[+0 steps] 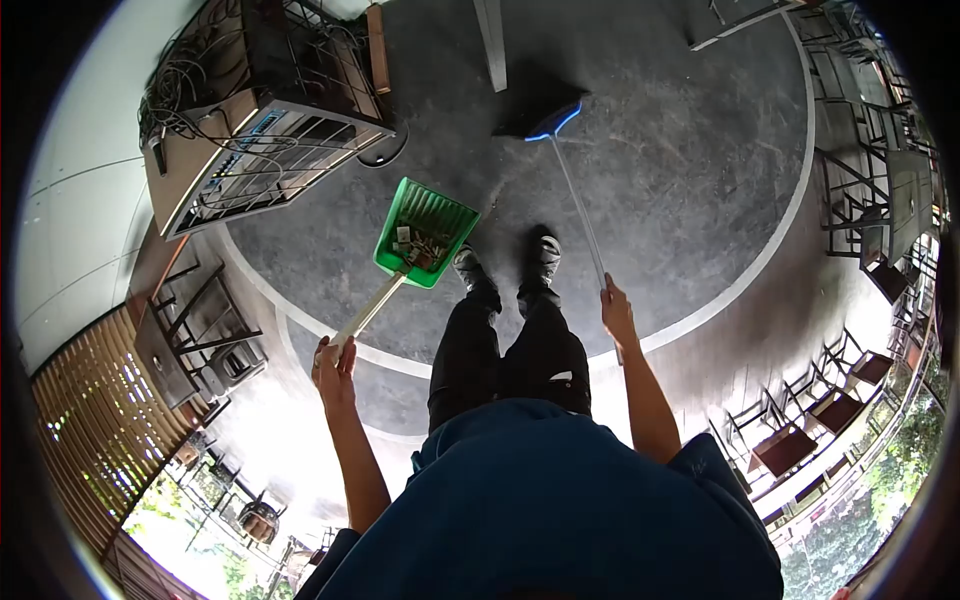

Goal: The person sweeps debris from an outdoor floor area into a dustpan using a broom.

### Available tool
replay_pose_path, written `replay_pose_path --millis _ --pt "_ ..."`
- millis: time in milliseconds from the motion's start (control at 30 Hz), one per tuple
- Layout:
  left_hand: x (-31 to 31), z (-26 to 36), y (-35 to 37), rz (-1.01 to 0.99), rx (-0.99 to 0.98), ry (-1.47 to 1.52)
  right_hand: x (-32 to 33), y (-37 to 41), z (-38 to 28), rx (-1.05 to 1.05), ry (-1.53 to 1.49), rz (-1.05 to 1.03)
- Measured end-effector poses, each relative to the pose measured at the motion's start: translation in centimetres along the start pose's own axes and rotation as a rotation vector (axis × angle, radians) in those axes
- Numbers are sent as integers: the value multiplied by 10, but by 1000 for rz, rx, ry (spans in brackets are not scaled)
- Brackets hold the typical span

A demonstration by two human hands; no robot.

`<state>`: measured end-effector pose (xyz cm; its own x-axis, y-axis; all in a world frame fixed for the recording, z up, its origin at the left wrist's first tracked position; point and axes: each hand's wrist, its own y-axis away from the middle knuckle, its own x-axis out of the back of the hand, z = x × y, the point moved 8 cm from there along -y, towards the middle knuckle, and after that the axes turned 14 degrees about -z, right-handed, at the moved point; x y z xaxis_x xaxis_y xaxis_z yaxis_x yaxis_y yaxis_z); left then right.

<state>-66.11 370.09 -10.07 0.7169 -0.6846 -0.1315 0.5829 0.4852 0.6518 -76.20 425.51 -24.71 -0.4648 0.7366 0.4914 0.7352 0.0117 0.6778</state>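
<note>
My left hand is closed round the pale handle of a green long-handled dustpan. Small bits of litter, some of them light-coloured, lie in its pan, which is in front of my feet on the left. With fingers wrapped round a grey stick, my right hand holds a broom. The broom's blue-edged head with dark bristles is out ahead on the dark floor, to the right of the dustpan and apart from it.
An equipment rack with tangled cables stands at the front left. A grey post rises ahead of the broom head. Chairs and desks line the right side, and a dark desk is at left. A pale curved line marks the floor.
</note>
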Motion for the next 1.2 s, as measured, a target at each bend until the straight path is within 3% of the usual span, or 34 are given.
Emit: replay_pose_path --millis 67,133,367,500,733,900,1067,1133,1200 --pt "-3 -1 1 -5 -9 16 -11 38 18 87 -3 75" --pt "-5 -3 2 -13 -13 23 -12 75 20 -28 -28 -15" --pt "-5 -16 -12 -25 -6 38 -1 101 50 -27 -211 -75" --pt "2 -20 -27 -64 -21 27 25 81 20 -73 -349 -116" --pt "-2 -25 -48 -117 43 -40 58 -27 -14 -74 -187 -56" --pt "11 -27 -75 -150 42 -82 21 -28 -10 -109 -227 -35" --pt "23 -24 -99 -158 86 -107 -44 32 14 -127 -132 -40" --pt "24 -22 -111 -161 107 -126 -50 61 -13 -154 -165 -48" --pt "21 -19 -116 -169 125 -140 -66 86 -24 -303 -544 -159"
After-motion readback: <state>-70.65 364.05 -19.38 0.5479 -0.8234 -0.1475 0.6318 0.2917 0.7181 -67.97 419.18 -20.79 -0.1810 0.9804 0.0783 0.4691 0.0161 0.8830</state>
